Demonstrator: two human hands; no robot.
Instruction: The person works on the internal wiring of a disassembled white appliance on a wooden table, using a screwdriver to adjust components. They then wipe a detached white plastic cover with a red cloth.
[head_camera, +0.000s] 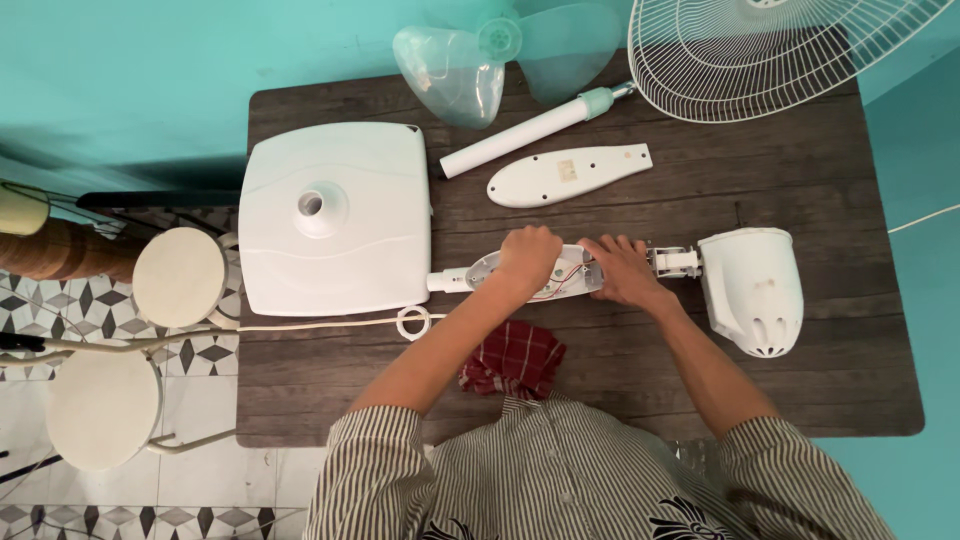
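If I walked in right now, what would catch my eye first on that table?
Probably the two hands, left hand and right hand, pressed on an opened white control housing with wires showing, mid-table. Around it lie fan parts: a square white base at left, a motor casing at right, and a wire grille at the top corner.

White fan base; red checked cloth; dark, seemingly wood-grain table.

Our hands hide the middle of the opened fan neck, and the wire grille runs off the top edge.
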